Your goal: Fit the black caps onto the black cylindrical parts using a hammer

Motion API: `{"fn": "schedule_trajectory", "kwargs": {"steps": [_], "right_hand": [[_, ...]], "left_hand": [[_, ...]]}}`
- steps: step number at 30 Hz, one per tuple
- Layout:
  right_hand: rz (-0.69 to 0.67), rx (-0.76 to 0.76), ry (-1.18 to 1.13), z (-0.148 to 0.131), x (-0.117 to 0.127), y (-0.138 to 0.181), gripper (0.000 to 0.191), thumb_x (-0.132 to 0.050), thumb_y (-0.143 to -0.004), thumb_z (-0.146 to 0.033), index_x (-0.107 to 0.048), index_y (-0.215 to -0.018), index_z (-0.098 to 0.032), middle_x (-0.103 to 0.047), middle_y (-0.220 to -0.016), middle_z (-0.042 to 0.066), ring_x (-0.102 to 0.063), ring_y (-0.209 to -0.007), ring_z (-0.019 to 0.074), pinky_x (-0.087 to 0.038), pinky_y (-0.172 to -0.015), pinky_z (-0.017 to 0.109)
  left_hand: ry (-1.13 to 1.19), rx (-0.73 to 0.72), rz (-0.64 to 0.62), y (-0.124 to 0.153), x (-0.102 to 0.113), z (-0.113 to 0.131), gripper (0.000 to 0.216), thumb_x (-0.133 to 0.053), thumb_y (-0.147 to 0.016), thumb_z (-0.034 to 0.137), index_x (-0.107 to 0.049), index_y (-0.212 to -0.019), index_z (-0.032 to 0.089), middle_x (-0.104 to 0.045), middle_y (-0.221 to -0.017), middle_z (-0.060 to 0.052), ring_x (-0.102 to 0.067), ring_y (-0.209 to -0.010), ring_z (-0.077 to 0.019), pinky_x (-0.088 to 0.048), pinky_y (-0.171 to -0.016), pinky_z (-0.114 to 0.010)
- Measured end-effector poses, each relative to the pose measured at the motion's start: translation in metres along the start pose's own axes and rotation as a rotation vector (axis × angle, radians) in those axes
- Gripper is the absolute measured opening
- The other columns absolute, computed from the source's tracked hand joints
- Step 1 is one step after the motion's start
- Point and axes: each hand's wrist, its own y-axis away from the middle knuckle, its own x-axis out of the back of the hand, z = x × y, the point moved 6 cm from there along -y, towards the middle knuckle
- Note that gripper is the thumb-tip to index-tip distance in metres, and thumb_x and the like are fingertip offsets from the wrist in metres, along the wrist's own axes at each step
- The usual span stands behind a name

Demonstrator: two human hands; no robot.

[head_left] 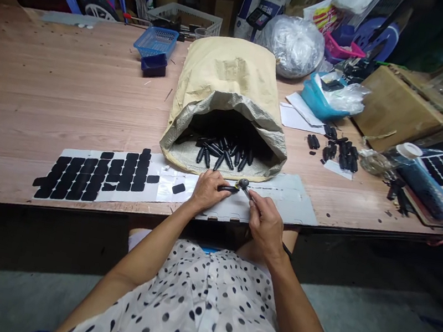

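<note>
At the table's front edge my left hand [208, 191] is closed on a slim black piece [227, 188] with a yellowish end, much like those in the sack. My right hand [266, 222] pinches a small metal tool with a round dark head [243, 183]. That head meets or nearly meets the tip of the black piece; exact contact is unclear. Both hands are over a grey-white board [292, 199]. Right behind them lies an open paper sack [229, 66], its mouth facing me, with several black elongated pieces [223, 152] inside.
Left of my hands, a white sheet [152, 191] bears rows of black rounded squares [86, 172]. Blue baskets [157, 42] stand at back left. To the right are more black pieces [343, 154], a turquoise basin [320, 100] and a cardboard box [402, 113].
</note>
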Motion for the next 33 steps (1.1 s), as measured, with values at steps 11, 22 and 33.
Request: {"fn": "schedule_trajectory", "kwargs": {"steps": [11,22,33], "right_hand": [[-0.07,0.025,0.043,-0.012,-0.013,0.006,0.036,-0.044,-0.101,-0.029,-0.073,-0.122,-0.029,-0.068,-0.09,0.005,-0.066,-0.084,0.0185,-0.053,-0.072,0.028],[0.068,-0.027,0.375,0.04,-0.014,-0.048,0.03,-0.051,-0.096,-0.023,-0.076,-0.111,-0.025,-0.063,-0.087,0.008,-0.052,-0.082,0.0217,-0.038,-0.072,0.032],[0.062,-0.069,0.394,0.05,-0.029,-0.046,0.031,-0.051,-0.093,-0.021,-0.074,-0.113,-0.024,-0.061,-0.092,0.009,-0.046,-0.087,0.0238,-0.031,-0.072,0.033]], "left_hand": [[0.011,-0.01,-0.001,0.0,0.001,0.002,0.008,-0.078,-0.081,0.028,-0.081,-0.089,0.029,-0.066,-0.088,-0.003,-0.056,-0.096,-0.0244,-0.047,-0.092,-0.041],[0.019,-0.024,-0.009,0.002,0.005,0.003,0.009,-0.076,-0.082,0.03,-0.079,-0.087,0.024,-0.069,-0.089,-0.004,-0.057,-0.097,-0.0251,-0.046,-0.094,-0.041],[0.001,-0.072,-0.01,0.006,0.009,0.001,0.028,-0.055,-0.096,0.032,-0.07,-0.075,0.022,-0.065,-0.082,-0.004,-0.056,-0.09,-0.0221,-0.044,-0.091,-0.039]]}}
